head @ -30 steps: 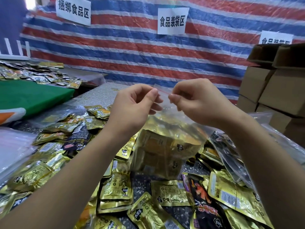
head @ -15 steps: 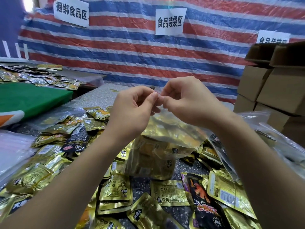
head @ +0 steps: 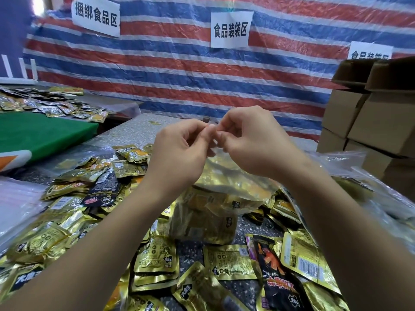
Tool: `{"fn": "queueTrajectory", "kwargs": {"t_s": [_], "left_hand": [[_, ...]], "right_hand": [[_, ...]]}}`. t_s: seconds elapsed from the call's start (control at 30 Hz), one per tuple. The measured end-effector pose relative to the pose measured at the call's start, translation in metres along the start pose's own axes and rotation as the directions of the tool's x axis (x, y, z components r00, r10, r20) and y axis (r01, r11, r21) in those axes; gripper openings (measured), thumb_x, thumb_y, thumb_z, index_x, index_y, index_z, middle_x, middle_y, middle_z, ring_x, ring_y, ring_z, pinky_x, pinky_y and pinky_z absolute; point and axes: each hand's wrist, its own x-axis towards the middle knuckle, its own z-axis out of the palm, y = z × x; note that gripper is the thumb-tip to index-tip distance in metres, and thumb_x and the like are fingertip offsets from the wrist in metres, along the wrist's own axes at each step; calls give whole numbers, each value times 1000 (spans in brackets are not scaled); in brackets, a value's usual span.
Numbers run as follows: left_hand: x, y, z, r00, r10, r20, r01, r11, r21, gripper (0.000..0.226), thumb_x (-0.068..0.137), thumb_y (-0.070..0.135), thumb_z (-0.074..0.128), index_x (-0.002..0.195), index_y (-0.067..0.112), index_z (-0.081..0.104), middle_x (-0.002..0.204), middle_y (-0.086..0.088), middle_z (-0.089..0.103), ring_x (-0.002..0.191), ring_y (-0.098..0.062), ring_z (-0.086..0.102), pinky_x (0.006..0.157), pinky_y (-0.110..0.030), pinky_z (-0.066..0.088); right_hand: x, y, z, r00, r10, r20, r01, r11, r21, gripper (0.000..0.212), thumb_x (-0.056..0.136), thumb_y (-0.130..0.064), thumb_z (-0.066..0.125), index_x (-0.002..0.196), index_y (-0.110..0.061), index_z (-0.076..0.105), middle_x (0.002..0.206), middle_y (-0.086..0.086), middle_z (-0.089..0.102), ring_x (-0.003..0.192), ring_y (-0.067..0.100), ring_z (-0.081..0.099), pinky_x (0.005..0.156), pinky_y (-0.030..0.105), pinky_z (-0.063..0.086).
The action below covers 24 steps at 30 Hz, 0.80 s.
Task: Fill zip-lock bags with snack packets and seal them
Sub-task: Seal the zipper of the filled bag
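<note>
While your two hands meet at the centre of the frame, the fingertips of your left hand (head: 179, 151) and your right hand (head: 253, 142) curl in tight and pinch the top edge of the zip-lock bag (head: 215, 198) between thumb and forefinger, the two pinches almost touching each other. That top edge is mostly hidden behind your fingers, so you cannot tell how much of the seal is pressed closed.

From the pinch the bag hangs down toward the lower centre of the frame, its long axis running roughly top to bottom, mouth up at your fingers and bottom end low, just above or on the table (head: 139, 133); which of the two is unclear. Gold snack packets show through its clear plastic.

Below and to both sides of the bag, loose packets (head: 226, 261) lie scattered flat across the table, mostly gold, with a black one (head: 274, 281) at lower right. Clear plastic bags (head: 345, 158) lie at the right, just behind your right wrist. Cardboard boxes (head: 379, 122) are stacked at the right edge. A green surface (head: 40, 133) sits at the left, and a striped tarpaulin (head: 179, 70) with white signs (head: 231, 30) fills the top.
</note>
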Motion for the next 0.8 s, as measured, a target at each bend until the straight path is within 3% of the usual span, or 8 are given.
{"fn": "queueTrajectory", "kwargs": {"t_s": [0.17, 0.43, 0.57, 0.7, 0.8], "left_hand": [[-1, 3, -2, 991, 40, -124, -34, 998, 47, 20, 97, 19, 60, 84, 12, 73, 68, 3, 68, 62, -13, 67, 59, -43, 56], [2, 5, -8, 983, 37, -182, -27, 998, 59, 24, 98, 20, 60, 82, 8, 72, 68, 0, 68, 62, -16, 66, 60, -44, 56], [3, 4, -8, 978, 25, -207, -15, 999, 50, 24, 98, 21, 60, 79, 11, 71, 67, 1, 68, 60, -14, 66, 60, -43, 56], [7, 3, -15, 970, 16, -241, -7, 999, 36, 25, 98, 23, 59, 80, 12, 71, 68, 2, 68, 60, -13, 67, 62, -45, 58], [6, 4, -16, 972, 25, -235, -15, 999, 47, 25, 98, 24, 59, 81, 11, 72, 69, 1, 69, 61, -14, 67, 62, -45, 58]], "right_hand": [[-1, 0, -3, 1000, -16, 11, 16, 999, -32, 12, 96, -28, 65, 85, -22, 67, 78, -8, 68, 73, 10, 65, 70, 40, 58], [-20, 28, -15, 999, 34, 35, -31, 996, -82, 15, 97, -27, 62, 83, -23, 64, 78, -7, 68, 73, 16, 64, 71, 44, 55], [-28, 43, -22, 1000, 25, 8, -23, 992, -125, 16, 97, -28, 61, 82, -23, 62, 77, -10, 63, 70, 10, 58, 64, 33, 48], [-36, 60, -25, 1000, 16, 20, -12, 982, -186, 15, 98, -27, 59, 85, -20, 61, 77, -8, 61, 69, 10, 54, 63, 33, 46], [-41, 69, -27, 999, -38, 9, 39, 980, -197, 16, 97, -24, 60, 84, -16, 61, 72, -7, 59, 65, 6, 51, 55, 23, 36]]}}
